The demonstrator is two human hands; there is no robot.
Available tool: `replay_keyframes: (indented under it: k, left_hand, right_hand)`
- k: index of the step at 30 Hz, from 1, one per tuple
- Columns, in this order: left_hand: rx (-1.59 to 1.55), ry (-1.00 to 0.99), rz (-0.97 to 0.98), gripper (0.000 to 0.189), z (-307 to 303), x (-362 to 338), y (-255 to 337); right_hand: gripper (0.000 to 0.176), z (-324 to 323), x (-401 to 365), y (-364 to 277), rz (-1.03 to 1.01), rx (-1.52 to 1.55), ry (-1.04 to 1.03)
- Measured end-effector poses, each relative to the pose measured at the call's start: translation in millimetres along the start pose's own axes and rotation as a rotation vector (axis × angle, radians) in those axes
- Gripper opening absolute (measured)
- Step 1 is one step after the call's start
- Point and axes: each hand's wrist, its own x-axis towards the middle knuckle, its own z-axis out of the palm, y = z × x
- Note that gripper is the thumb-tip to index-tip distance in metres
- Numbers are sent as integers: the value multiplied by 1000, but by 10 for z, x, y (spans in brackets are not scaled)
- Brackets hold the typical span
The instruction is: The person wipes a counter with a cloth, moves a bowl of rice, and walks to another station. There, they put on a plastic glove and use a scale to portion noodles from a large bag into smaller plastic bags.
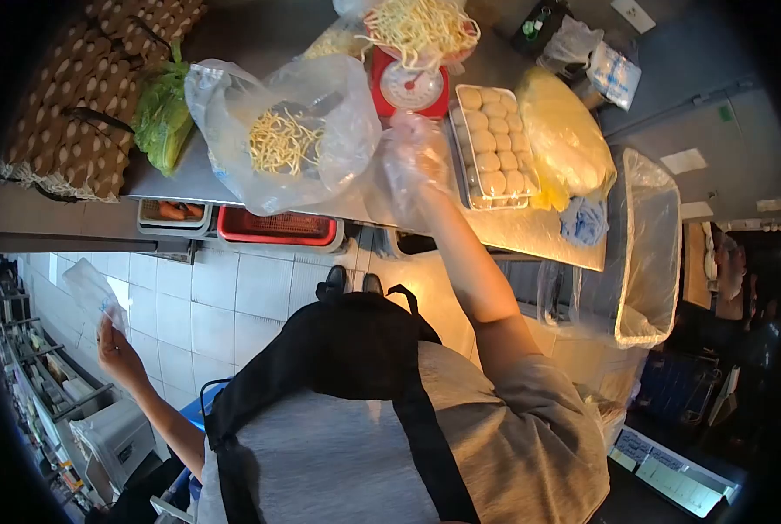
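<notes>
One heap of yellow noodles point(421, 26) sits on the red dial scale point(408, 87), upper centre; bagging apparently remains. The left hand point(115, 345) pinches an empty clear plastic bag point(89, 293); the grip of the plastic-covered right hand point(412, 162) is indeterminable.

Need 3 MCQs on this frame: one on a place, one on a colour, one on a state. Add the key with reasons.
1. Where does the scale stand?
A. On the floor tiles
B. On the steel table, between the open noodle bag and the tray of dough balls
C. Inside a crate under the table

2. What colour is the scale's body?
A. Red
B. Blue
C. Green

3. What is the left hand doing?
A. Lying flat on the table
B. Holding a clear plastic bag out to the side, away from the table
C. Gripping the tray

Key:
1 B, the scale sits on the tabletop with the bag on one side and the tray on the other.
2 A, the housing around the white dial is red.
3 B, the fingers pinch the bag above the floor tiles.
</notes>
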Motion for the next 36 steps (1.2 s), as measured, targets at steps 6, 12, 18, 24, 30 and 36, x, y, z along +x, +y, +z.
replay_keyframes:
  k: [6, 12, 18, 24, 30, 36]
  left_hand:
    - [18, -7, 109, 27, -166, -14, 240]
    - [92, 45, 42, 27, -234, -168, 263]
    - [204, 82, -89, 26, -204, -277, 181]
    - [37, 89, 15, 26, 67, -112, -179]
    - [-61, -89, 7, 24, 125, 291, -136]
    - [-84, -158, -59, 20, 135, 454, -422]
  right_hand:
    - [18, 115, -35, 427, -230, -152, -149]
    - [22, 66, -73, 491, -261, -148, -201]
    - [22, -504, 96, -98, -176, -133, -183]
    - [21, -879, 1145, -657, -224, -62, -135]
    - [41, -531, 1544, -1250, -141, -1027, -210]
    - [30, -635, 2219, -1218, -477, -1363, -54]
